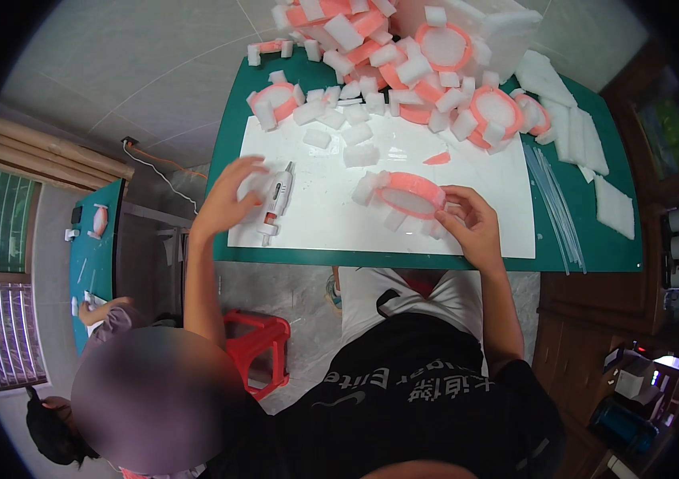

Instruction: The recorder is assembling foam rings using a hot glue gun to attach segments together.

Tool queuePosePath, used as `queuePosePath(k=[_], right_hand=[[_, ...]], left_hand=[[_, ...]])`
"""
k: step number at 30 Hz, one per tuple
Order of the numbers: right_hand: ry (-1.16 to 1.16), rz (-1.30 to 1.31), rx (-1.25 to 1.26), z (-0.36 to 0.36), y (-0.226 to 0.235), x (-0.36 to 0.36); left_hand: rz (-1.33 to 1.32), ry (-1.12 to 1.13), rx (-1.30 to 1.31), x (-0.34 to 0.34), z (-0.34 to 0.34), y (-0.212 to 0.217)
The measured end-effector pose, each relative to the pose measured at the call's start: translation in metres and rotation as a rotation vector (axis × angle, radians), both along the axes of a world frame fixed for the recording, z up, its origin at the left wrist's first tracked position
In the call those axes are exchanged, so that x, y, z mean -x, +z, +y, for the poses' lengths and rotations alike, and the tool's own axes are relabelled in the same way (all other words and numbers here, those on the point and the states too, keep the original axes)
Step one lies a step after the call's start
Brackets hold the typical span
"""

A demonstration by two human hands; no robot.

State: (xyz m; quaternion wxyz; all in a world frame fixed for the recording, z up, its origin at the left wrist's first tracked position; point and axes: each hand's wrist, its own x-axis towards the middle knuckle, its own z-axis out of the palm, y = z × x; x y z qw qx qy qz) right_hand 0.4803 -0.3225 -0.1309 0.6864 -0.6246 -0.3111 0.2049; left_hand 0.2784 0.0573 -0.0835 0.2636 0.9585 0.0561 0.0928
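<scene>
My right hand (475, 227) pinches the right end of a pink foam ring (413, 184), which is tilted over the white board (323, 227). White foam blocks stick out from the ring's rim. My left hand (227, 198) is open, fingers spread and curved, just left of a white glue gun (279, 194). That gun lies lengthwise on the board, and a gap shows between it and the fingers. A small pink scrap (437, 159) rests beyond the ring. Loose white foam blocks (361, 155) lie farther back on the board.
A heap of pink rings with white blocks (443, 48) fills the table's far side. Clear glue sticks (555, 203) and white foam sheets (615, 207) lie at right on the green table (339, 256). A red stool (255, 347) stands below. Another person (148, 391) is at left.
</scene>
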Motion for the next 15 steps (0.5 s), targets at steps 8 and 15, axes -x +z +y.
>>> queuePosePath(k=[8, 15], right_hand=[[-0.015, -0.06, 0.068, 0.012, -0.006, -0.007], [-0.019, -0.136, 0.128, 0.014, 0.001, -0.009]], left_hand=[[0.031, -0.133, -0.247, -0.122, -0.015, -0.037], [0.031, -0.105, -0.287, -0.117, -0.013, -0.027]])
